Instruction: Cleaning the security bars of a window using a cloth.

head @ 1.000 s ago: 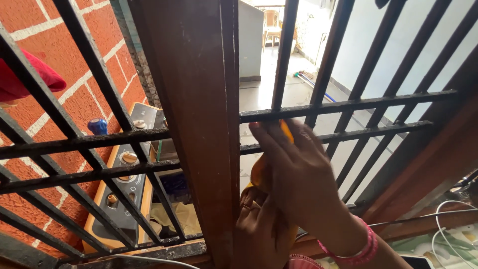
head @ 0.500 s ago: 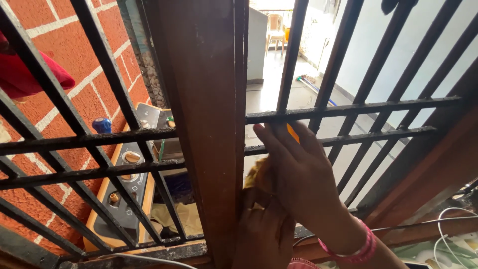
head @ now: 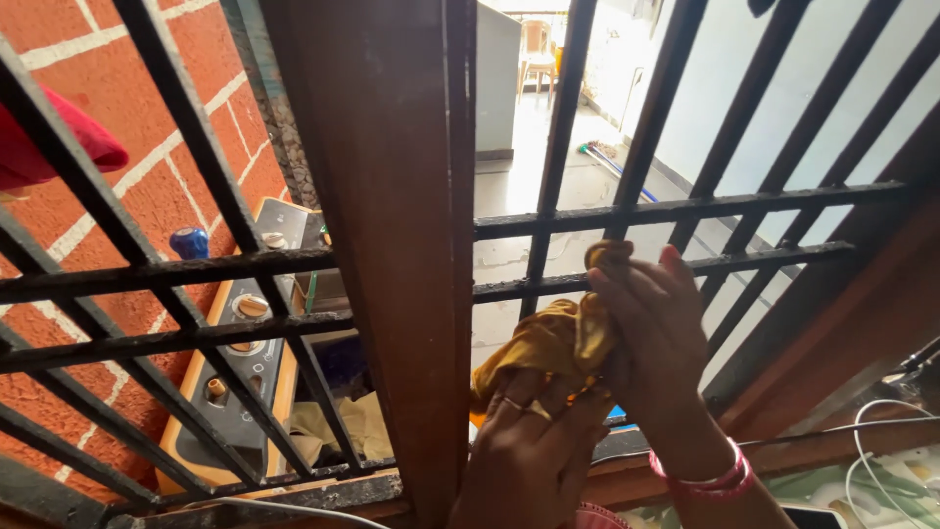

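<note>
Both hands are clutching a yellow cloth (head: 553, 338) against the dark window grille (head: 676, 208), the right hand (head: 656, 333) at three o'clock pinching its upper fold while the left hand (head: 529, 431) at six o'clock is bunching the lower end, seemingly keeping it taut.

Left hand (head: 524, 446) cut off at the wrist by the bottom edge, its palm hidden under the yellow cloth (head: 548, 343). Right hand (head: 651, 333) partly wrapped in that cloth, fingertips out of sight behind the fold. Washing machine (head: 240, 377) beyond the grille crossed by black bars (head: 245, 264) and partly masked by the brown wooden post (head: 392, 245). Red cloth (head: 49, 147) clipped by the left edge. White cable (head: 871, 431) running off at the right. Chair (head: 536, 49) in the far background too small and overexposed to make out.
</note>
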